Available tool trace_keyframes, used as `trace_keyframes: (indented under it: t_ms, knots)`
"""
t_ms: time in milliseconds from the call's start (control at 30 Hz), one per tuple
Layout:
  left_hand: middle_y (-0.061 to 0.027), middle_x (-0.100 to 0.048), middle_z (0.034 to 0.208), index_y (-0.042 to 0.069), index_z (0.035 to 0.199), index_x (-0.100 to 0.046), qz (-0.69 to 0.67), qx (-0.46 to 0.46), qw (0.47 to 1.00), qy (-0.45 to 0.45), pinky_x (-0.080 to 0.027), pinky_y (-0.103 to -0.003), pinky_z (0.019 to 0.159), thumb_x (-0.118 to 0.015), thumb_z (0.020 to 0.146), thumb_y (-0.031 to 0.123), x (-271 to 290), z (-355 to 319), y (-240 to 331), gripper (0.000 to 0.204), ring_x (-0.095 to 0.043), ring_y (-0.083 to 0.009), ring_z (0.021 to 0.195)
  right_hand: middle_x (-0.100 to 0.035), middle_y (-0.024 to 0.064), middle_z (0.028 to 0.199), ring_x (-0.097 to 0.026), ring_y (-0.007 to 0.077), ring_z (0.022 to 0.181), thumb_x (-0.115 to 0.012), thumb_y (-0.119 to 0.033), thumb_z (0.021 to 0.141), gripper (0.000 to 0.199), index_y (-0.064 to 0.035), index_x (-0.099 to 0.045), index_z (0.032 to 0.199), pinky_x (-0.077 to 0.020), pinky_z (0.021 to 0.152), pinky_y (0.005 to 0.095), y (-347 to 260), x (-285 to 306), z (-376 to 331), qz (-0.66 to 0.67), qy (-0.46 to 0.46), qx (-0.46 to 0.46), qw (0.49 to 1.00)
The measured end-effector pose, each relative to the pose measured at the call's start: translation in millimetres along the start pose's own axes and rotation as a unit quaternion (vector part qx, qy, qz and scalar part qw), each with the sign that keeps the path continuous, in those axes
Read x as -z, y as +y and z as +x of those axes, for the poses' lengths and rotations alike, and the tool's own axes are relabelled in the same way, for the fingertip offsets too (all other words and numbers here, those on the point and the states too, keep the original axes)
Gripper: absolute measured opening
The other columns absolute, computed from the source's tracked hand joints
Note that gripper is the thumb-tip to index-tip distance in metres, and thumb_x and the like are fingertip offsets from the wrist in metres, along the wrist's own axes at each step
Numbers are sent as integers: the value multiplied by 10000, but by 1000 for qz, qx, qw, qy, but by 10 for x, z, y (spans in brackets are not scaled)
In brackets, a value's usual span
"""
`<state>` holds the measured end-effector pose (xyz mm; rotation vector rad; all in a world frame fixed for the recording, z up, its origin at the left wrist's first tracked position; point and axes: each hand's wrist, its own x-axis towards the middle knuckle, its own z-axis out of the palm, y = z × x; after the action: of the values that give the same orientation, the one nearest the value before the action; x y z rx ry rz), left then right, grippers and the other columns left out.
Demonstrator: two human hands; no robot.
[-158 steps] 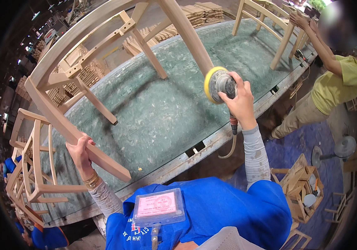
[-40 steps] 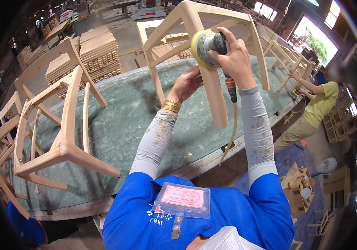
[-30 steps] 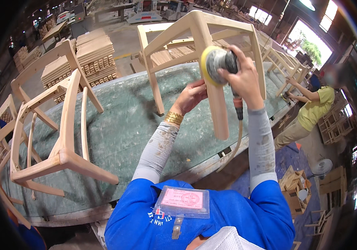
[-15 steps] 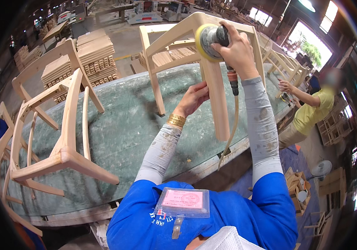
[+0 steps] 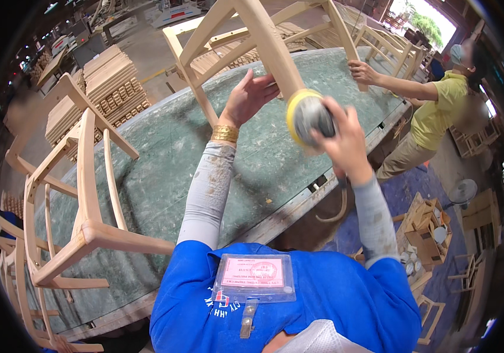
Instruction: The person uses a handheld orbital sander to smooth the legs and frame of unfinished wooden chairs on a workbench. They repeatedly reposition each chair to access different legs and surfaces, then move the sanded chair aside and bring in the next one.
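Note:
A pale wooden chair frame stands on the green-topped workbench, one thick leg slanting down toward me. My right hand grips a round orbital sander with a yellow pad, its body blurred by motion. The pad lies against the lower end of that leg and hides part of it. My left hand, with a gold bracelet at the wrist, is beside the same leg higher up. Its thumb is raised apart and its fingers stretch to the leg's left side; the fingertips seem to touch the wood.
Another wooden chair frame rests at the bench's left. Stacked wooden slats stand beyond the bench. At right, a co-worker in a yellow shirt reaches over the bench, a hand near a chair leg. A hose hangs by the bench edge.
The sander in my right hand has moved down the leg to its lower end. My left hand's thumb has lifted away from its fingers. The co-worker's arm has reached out toward the chair.

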<state>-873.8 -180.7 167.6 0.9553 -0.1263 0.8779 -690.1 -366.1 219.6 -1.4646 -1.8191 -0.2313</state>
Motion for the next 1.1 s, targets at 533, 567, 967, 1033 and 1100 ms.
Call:
trace_keyframes:
  t_ms: [533,567,967,1033,1100]
  knots:
    - [-72,-668,1026,17,1214,-580,399,92,867,283,-467,-282,843,-552,927,322,-347,-1098,-814,420,-597,-131,945,-523,145,1008,-559,374,954,-796,-158,549,830,-209,-455,1304,-470,816,451,1656,-239,-2553,-13,-262,-267,927]
    - [-78,-669,1025,4,1205,-583,426,97,849,297,-466,-277,843,-559,924,303,-335,-1306,-925,411,-601,-134,936,-518,144,1026,-560,375,966,-790,-149,549,833,-212,-449,1307,-473,826,455,1664,-404,-2512,1,-289,-261,921]
    - [-75,-665,1013,-45,1120,-613,498,-51,502,706,-476,-252,816,-620,875,153,-1690,-3659,-820,315,-608,-118,919,-445,218,1233,-544,430,1011,-713,-154,643,780,-231,-386,1347,-470,862,479,1598,-2451,-1245,88,-323,-124,934]
    - [-100,-653,1040,-65,1135,-593,485,-65,466,737,-475,-251,842,-621,868,115,-1830,-3965,-829,323,-602,-126,951,-432,215,1262,-521,412,1067,-743,-201,657,785,-231,-381,1353,-452,892,477,1463,-2632,-1111,0,-324,-128,938]
    - [-120,-630,1086,-68,1170,-567,443,-95,437,777,-478,-267,865,-629,859,101,-1911,-4224,-940,359,-593,-149,994,-431,207,1272,-491,387,1130,-769,-256,668,791,-230,-381,1356,-429,925,471,1163,-2715,-887,-138,-310,-92,936]
